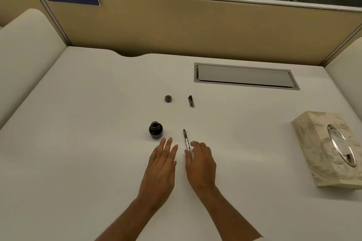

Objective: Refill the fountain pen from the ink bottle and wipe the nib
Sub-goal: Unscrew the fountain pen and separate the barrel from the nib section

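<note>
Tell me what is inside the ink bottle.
The ink bottle stands open, its cap off, farther back on the desk. The glass looks dark throughout, suggesting ink. The fill level cannot be judged; the dark glass hides it.

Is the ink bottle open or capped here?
Open: the ink bottle stands upright with a bare mouth, and its cap lies apart.

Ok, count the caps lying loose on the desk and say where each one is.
2. The bottle cap lies beyond the open ink bottle. The pen cap lies to its right, beyond the pen. None seems hidden.
</note>
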Demonstrator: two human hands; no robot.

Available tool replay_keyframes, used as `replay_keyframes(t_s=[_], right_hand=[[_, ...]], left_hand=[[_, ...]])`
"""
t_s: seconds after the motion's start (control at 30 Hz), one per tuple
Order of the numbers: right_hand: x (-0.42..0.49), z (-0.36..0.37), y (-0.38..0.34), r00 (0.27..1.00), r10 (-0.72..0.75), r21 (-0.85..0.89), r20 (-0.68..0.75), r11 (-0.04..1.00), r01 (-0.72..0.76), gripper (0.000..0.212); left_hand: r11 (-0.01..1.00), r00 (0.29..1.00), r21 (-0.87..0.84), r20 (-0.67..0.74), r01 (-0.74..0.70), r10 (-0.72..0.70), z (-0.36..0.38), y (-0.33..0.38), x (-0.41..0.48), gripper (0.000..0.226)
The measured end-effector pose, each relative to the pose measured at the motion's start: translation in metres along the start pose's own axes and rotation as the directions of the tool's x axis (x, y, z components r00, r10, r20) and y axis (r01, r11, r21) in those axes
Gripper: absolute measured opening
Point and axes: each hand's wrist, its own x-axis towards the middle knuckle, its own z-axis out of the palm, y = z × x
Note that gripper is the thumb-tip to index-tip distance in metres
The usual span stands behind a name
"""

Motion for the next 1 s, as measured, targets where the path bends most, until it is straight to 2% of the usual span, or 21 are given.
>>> replay_keyframes(t_s=[0.2, 0.33, 0.5, 0.57, 0.63, 0.73, 0.8, 1.0], right_hand=[[0.002, 0.002, -0.001, 0.994, 0.076, -0.009, 0.08, 0.997, -0.075, 0.017], [0.005, 0.005, 0.001, 0.991, 0.108, -0.01, 0.079, 0.994, -0.107, 0.02], [-0.003, 0.0, 0.0, 0.993, 0.113, 0.088, 0.041, 0.989, -0.116, 0.028], [-0.01, -0.005, -0.002, 0.994, 0.106, 0.136, 0.023, 0.985, -0.108, 0.027], [-0.019, -0.012, -0.004, 0.996, 0.092, 0.175, 0.009, 0.98, -0.092, 0.025], [-0.031, -0.025, -0.009, 0.998, 0.056, 0.219, -0.006, 0.974, -0.054, 0.022], [-0.037, -0.035, -0.011, 0.999, 0.041, 0.239, -0.009, 0.97, -0.037, 0.022], [-0.049, -0.056, -0.011, 0.998, -0.055, 0.255, 0.008, 0.966, 0.052, 0.024]], left_hand=[[0.998, 0.998, -0.046, 0.056, 0.036, -0.033, 0.011, -0.003, -0.004, 0.048], [0.989, 0.991, -0.095, 0.085, 0.116, -0.108, 0.014, -0.004, -0.004, 0.048], [0.932, 0.959, -0.257, 0.185, 0.257, -0.214, 0.001, 0.01, 0.004, 0.045], [0.895, 0.948, -0.32, 0.179, 0.311, -0.265, -0.003, 0.016, 0.008, 0.044], [0.827, 0.918, -0.399, 0.189, 0.395, -0.348, -0.005, 0.022, 0.011, 0.043], [0.661, 0.851, -0.548, 0.224, 0.513, -0.475, -0.01, 0.033, 0.018, 0.038], [0.559, 0.824, -0.641, 0.223, 0.526, -0.52, -0.014, 0.042, 0.023, 0.026], [0.228, 0.746, -0.813, 0.329, 0.535, -0.578, -0.032, 0.064, 0.03, 0.024]])
